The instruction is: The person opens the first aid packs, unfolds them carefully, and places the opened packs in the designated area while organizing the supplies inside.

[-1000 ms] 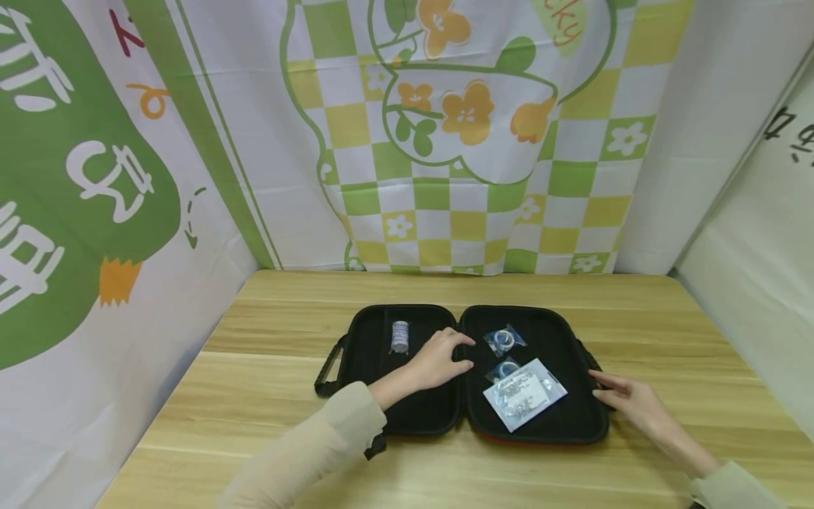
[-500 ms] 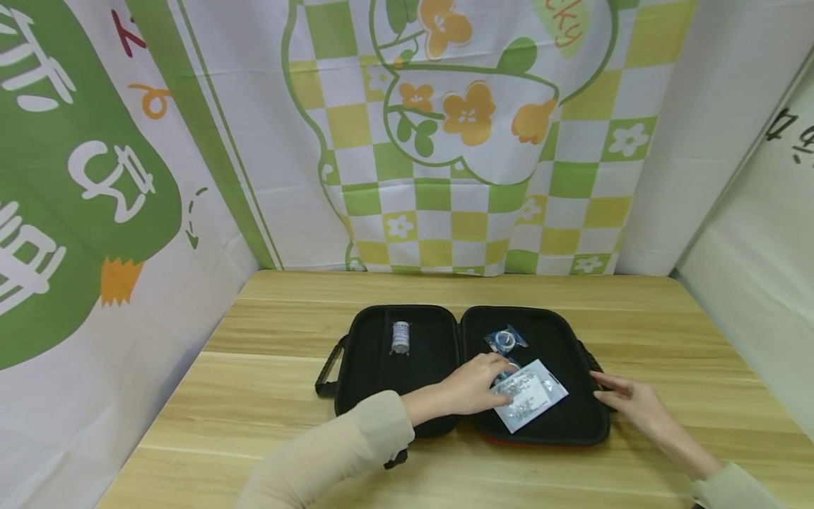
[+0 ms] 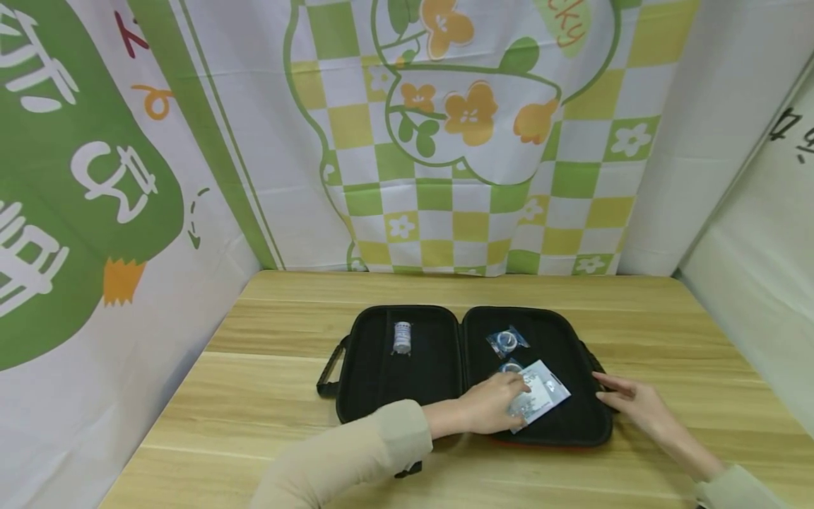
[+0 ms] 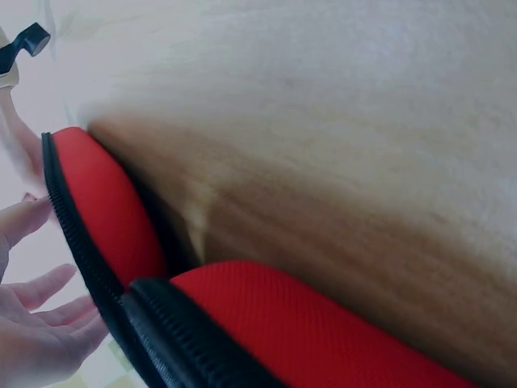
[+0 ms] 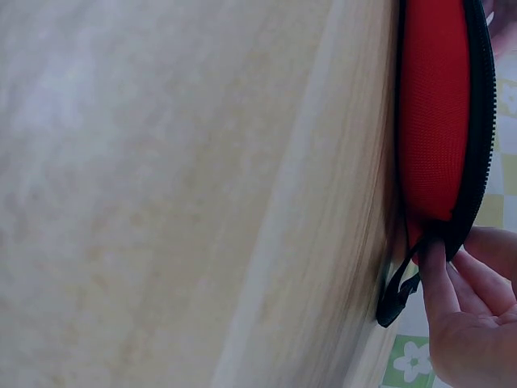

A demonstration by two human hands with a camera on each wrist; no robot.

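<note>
A black-lined zippered case (image 3: 426, 378) with a red shell (image 4: 109, 206) lies spread out on the table. My left hand (image 3: 490, 404) reaches over its right half, fingers above a flat white-and-silver printed packet (image 3: 552, 387), partly covering it; in the left wrist view the fingers (image 4: 44, 287) look apart and loosely extended. Whether they touch the packet is hard to tell. My right hand (image 3: 636, 404) pinches the case's right edge, thumb on the outer side in the right wrist view. Two small blue wrapped packs with pale rings, one far (image 3: 507, 341), one partly under the packet (image 3: 511, 366), lie there.
A small clear-wrapped cylinder with a printed label (image 3: 402, 338) lies in the case's left half. A carry handle (image 3: 332, 371) sticks out on the left. Wooden table (image 3: 254, 382) surrounds the case; printed curtains (image 3: 445, 212) hang behind and at the sides.
My left hand has moved right and toward the body, from the case's middle hinge to over the printed packet. The right hand stays at the case's edge.
</note>
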